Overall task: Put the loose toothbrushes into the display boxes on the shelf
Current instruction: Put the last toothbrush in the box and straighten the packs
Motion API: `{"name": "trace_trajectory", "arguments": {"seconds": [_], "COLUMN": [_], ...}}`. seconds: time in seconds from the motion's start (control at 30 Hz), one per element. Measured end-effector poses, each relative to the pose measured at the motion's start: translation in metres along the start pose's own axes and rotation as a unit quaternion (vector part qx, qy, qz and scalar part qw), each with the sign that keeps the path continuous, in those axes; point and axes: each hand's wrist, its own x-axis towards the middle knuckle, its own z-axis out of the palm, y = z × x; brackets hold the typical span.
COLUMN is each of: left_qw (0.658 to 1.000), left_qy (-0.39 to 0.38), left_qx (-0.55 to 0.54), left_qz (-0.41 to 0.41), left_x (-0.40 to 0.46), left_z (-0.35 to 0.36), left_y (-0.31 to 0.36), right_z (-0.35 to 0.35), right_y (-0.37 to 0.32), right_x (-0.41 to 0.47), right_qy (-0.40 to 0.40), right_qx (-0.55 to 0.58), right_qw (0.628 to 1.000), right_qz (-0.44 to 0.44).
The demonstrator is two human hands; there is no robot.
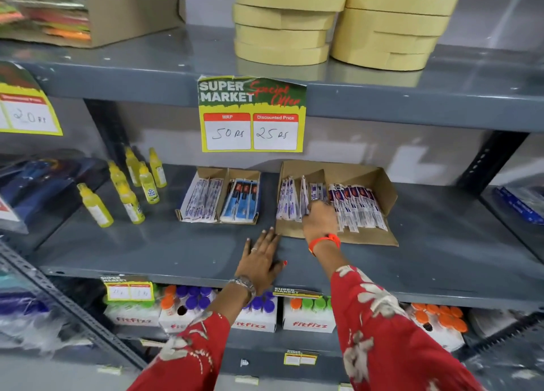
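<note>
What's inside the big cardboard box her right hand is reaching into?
The cardboard box holds packaged toothbrushes in rows split by dividers. The right hand covers part of the middle row, so those packs stay hidden.

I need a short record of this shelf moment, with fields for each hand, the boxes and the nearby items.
left hand: flat on the grey shelf, palm down, holding nothing
right hand: reaching into the right display box, fingers on packaged toothbrushes; grip cannot be told
left display box: two compartments, both filled with packs
yellow bottles: left of the boxes, standing
price sign: above, reads 50 and 25
</note>
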Motion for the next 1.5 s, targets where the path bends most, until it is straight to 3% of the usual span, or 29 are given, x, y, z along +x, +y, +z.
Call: {"name": "trace_trajectory", "arguments": {"seconds": [0.17, 0.6, 0.83, 1.0, 1.3, 1.5], "left_qw": [0.999, 0.998, 0.998, 0.998, 0.999, 0.999], "left_qy": [0.011, 0.042, 0.024, 0.019, 0.021, 0.015], "left_qx": [0.037, 0.03, 0.037, 0.031, 0.03, 0.033], "left_qz": [0.015, 0.029, 0.045, 0.046, 0.04, 0.039], "left_x": [-0.002, 0.004, 0.008, 0.007, 0.007, 0.006], "left_z": [0.007, 0.001, 0.006, 0.005, 0.006, 0.005], "left_y": [-0.002, -0.003, -0.007, -0.007, -0.006, -0.007], "right_z": [0.007, 0.021, 0.036, 0.045, 0.045, 0.047], "right_y": [-0.01, -0.004, -0.016, -0.016, -0.009, -0.001], "right_x": [0.011, 0.012, 0.027, 0.027, 0.028, 0.034], "right_qy": [-0.02, 0.014, -0.014, -0.086, -0.057, -0.131], "right_qx": [-0.079, -0.053, -0.17, -0.263, -0.218, -0.213], "right_qw": [0.997, 0.998, 0.977, 0.951, 0.967, 0.959], "right_qz": [-0.018, -0.037, -0.128, -0.137, -0.119, -0.133]}}
